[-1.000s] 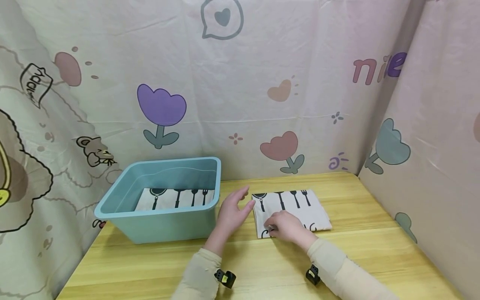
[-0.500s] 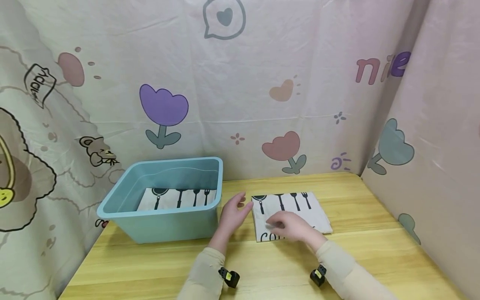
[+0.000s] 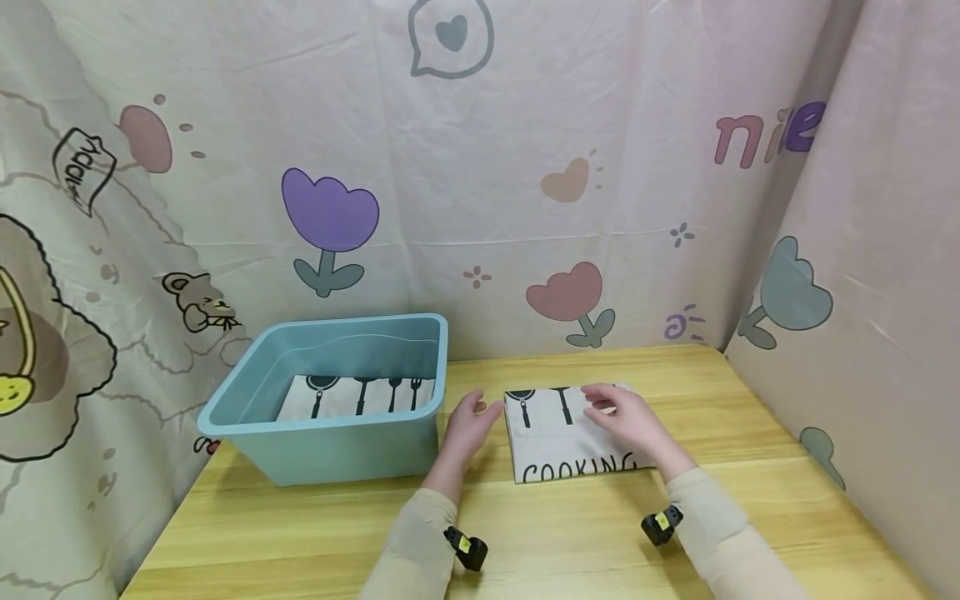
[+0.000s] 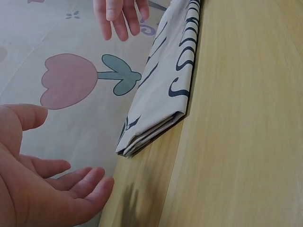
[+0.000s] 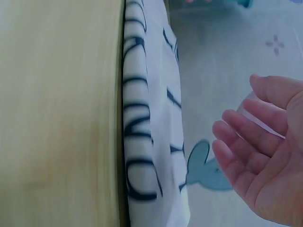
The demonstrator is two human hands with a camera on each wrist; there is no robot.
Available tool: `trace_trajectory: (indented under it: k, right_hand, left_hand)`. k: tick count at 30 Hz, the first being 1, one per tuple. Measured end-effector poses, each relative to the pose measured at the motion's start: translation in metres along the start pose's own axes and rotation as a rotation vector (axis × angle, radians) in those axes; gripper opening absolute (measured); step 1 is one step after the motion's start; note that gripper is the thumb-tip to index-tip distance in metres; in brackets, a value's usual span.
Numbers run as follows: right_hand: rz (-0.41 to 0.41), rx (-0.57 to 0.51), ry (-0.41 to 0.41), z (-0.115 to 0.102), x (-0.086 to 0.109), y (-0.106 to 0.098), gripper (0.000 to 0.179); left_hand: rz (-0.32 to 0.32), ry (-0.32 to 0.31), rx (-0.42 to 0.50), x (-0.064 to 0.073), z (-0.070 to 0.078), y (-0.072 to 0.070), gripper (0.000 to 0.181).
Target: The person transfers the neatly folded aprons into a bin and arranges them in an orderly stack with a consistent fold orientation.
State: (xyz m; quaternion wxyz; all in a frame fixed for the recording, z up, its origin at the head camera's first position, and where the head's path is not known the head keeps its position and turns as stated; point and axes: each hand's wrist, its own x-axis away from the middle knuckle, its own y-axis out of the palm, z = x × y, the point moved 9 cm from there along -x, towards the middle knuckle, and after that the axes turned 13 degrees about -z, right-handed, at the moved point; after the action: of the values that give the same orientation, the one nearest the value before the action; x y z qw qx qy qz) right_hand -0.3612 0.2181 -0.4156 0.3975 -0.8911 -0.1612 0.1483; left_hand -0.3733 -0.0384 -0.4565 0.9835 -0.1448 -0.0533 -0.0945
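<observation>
A white folded cloth (image 3: 546, 443) lies on the table, printed with black kitchen utensils and the word COOKING along its near edge. Over its right part hovers my right hand (image 3: 633, 423), fingers loosely bent and holding nothing; in the right wrist view the hand (image 5: 265, 151) is apart from the cloth (image 5: 158, 109). My left hand (image 3: 467, 432) is just off the cloth's left edge, fingers relaxed and nothing in them. From the left wrist view, stacked fold layers show at the near end of the cloth (image 4: 158, 99), a small gap away from the left hand (image 4: 42, 184).
Left of my left hand stands a blue-green plastic bin (image 3: 352, 454). A similar utensil-print cloth (image 3: 339, 407) lies inside it, partly hidden by the front wall. The wooden table (image 3: 555, 542) meets a printed curtain (image 3: 465, 167) at the back and sides.
My right hand has come up off the cloth's near-left part and moved right and back, uncovering the lettering. My left hand has shifted only slightly. The bin stays in place.
</observation>
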Motion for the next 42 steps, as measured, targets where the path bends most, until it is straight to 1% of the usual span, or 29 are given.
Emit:
trace_trajectory:
  k: [6, 11, 17, 20, 25, 27, 32, 35, 38, 42]
  right_hand:
    - [0.099, -0.003, 0.105, 0.028, 0.006, -0.020, 0.041]
    - [0.121, -0.015, 0.201, 0.052, 0.012, -0.033, 0.044]
    - [0.077, -0.049, 0.324, 0.076, 0.017, -0.038, 0.050]
    - [0.035, -0.054, 0.364, 0.085, 0.018, -0.038, 0.053]
    - [-0.058, -0.072, 0.440, 0.099, 0.017, -0.031, 0.058]
    - [-0.085, -0.084, 0.460, 0.102, 0.016, -0.029, 0.059]
    - [-0.109, -0.095, 0.460, 0.106, 0.013, -0.028, 0.058]
    - [-0.117, -0.139, 0.462, 0.108, 0.012, -0.028, 0.056]
    - [-0.124, -0.207, 0.463, 0.111, 0.012, -0.027, 0.052]
    - [-0.125, -0.246, 0.464, 0.114, 0.013, -0.025, 0.046]
  left_hand:
    - [-0.020, -0.029, 0.004, -0.005, -0.003, 0.009, 0.072]
    - [-0.023, -0.052, 0.001, -0.010, -0.007, 0.017, 0.073]
    - [-0.028, -0.060, 0.063, -0.013, -0.011, 0.024, 0.073]
    - [-0.035, -0.066, 0.086, -0.014, -0.011, 0.026, 0.073]
    - [-0.061, -0.065, 0.140, -0.014, -0.011, 0.030, 0.074]
    - [-0.071, -0.069, 0.177, -0.014, -0.011, 0.031, 0.073]
    - [-0.073, -0.084, 0.224, -0.015, -0.013, 0.033, 0.071]
    - [-0.064, -0.090, 0.241, -0.017, -0.014, 0.033, 0.068]
    - [-0.060, -0.092, 0.262, -0.019, -0.015, 0.034, 0.067]
    - [-0.061, -0.094, 0.279, -0.022, -0.017, 0.034, 0.067]
